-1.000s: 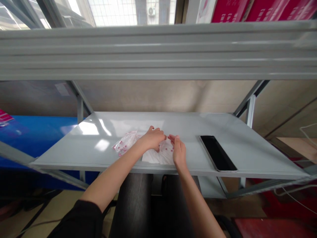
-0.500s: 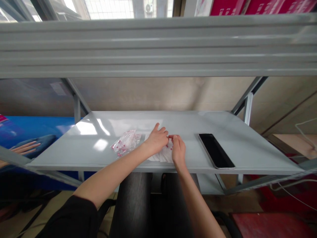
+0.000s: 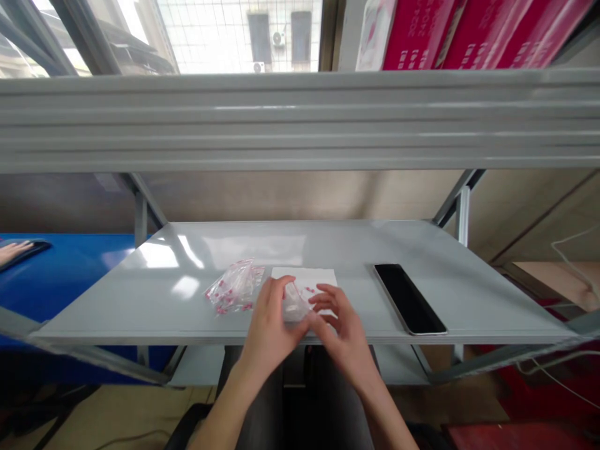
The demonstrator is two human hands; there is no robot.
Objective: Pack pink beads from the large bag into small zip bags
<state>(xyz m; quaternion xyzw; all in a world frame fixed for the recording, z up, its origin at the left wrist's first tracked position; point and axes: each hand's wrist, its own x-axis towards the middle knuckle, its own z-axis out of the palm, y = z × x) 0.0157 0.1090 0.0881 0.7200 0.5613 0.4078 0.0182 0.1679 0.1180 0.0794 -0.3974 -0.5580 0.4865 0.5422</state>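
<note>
A small clear plastic zip bag (image 3: 294, 305) with a pinkish line along its top lies between my hands, over a sheet of white paper (image 3: 323, 275). My left hand (image 3: 267, 322) curves around the bag's left side, thumb and fingers apart. From the right, my right hand (image 3: 344, 328) reaches in with bent, spread fingers. The two thumb tips come close together at the bag's near edge; whether they touch it I cannot tell. Left of my left hand is a loose pile of clear bags with pink marks (image 3: 237, 284).
A dark-screened phone or tablet (image 3: 410, 299) lies on the grey shelf (image 3: 342, 240) at right. A thick grey beam (image 3: 300, 122) crosses above, with magenta boxes (image 3: 422, 34) beyond it. At far left, another person's hand (image 3: 14, 251) rests over a blue surface (image 3: 84, 275).
My hands have parted from a close pinch over the paper and moved nearer to me, one on each side of the bag. The view has tilted up. The other person's hand has shifted leftward.
</note>
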